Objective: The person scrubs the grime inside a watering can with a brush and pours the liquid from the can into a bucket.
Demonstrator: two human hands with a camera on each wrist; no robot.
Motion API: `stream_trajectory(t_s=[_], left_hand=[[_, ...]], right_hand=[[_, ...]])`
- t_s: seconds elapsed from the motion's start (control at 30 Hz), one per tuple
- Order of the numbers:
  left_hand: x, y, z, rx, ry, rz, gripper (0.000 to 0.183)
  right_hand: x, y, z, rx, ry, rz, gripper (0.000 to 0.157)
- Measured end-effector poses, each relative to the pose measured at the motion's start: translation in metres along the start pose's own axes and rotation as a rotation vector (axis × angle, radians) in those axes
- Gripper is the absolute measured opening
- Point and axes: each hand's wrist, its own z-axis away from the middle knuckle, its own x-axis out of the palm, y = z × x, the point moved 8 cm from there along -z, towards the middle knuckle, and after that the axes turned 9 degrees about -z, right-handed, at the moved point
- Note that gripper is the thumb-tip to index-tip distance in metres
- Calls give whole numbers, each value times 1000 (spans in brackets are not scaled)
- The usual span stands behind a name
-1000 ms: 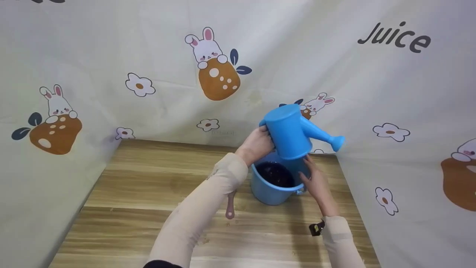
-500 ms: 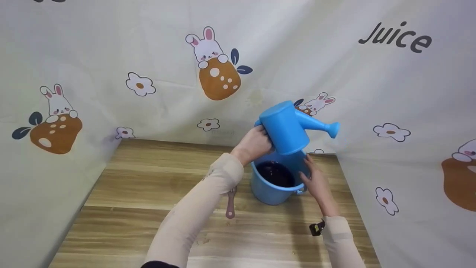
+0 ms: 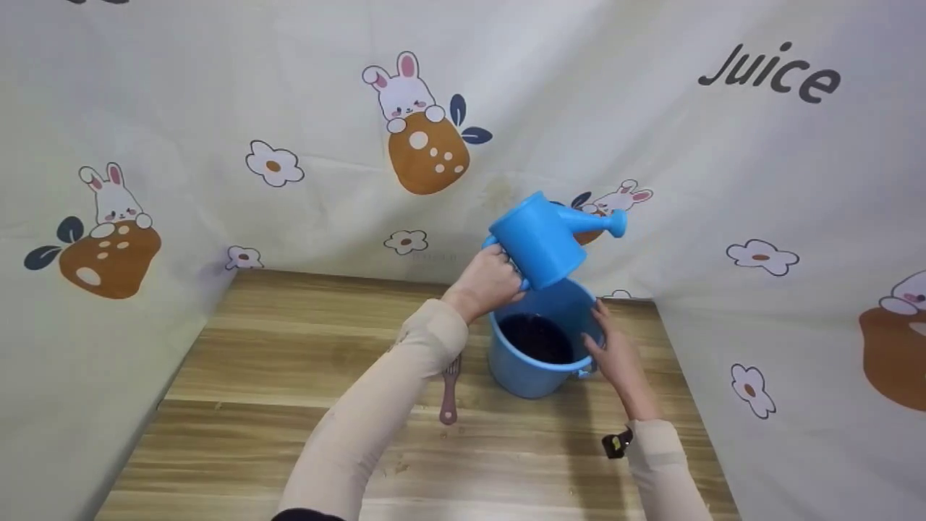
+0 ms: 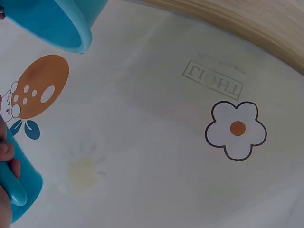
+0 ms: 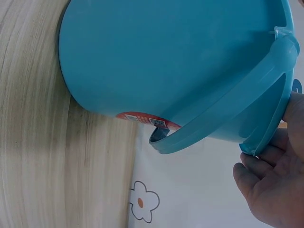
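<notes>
My left hand [image 3: 488,282] grips the handle of a light-blue watering can [image 3: 539,242], fingers curled round it. The can is tilted above the bucket, its spout reaching to the right. Part of the can [image 4: 28,190] shows at the left edge of the left wrist view. Below it, a blue bucket [image 3: 524,380] stands upright on the table with dark contents inside. My right hand [image 3: 615,354] holds the bucket's right rim, thumb over the inner side. In the right wrist view the bucket's hanging handle [image 5: 228,99] shows beside that hand [image 5: 280,180].
A pinkish small hand fork [image 3: 449,398] lies on the wooden table [image 3: 289,362], left of the bucket and partly under my left forearm. Small crumbs dot the tabletop. A printed cloth [image 3: 318,94] hangs close behind the bucket and on both sides.
My left hand has moved left and slightly up with the watering can, and the spout has swung upward from pointing down. The right hand and bucket have stayed put.
</notes>
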Motion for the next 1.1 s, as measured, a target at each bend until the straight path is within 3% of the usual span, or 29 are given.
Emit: stream_trajectory(t_s=[0.23,0.53,0.87,1.1], left_hand=[[8,-9,11,-45,-75,41,45],[36,-30,38,-186,-369,310,54],[66,-54,98,-424,-578,646,55],[83,-62,148,-572,-651,854,49]], right_hand=[[-2,-4,1,-33,20,-3,56],[-2,-3,0,-20,23,4,56],[2,-1,0,1,6,-22,57],[1,-1,0,-8,6,-4,57]])
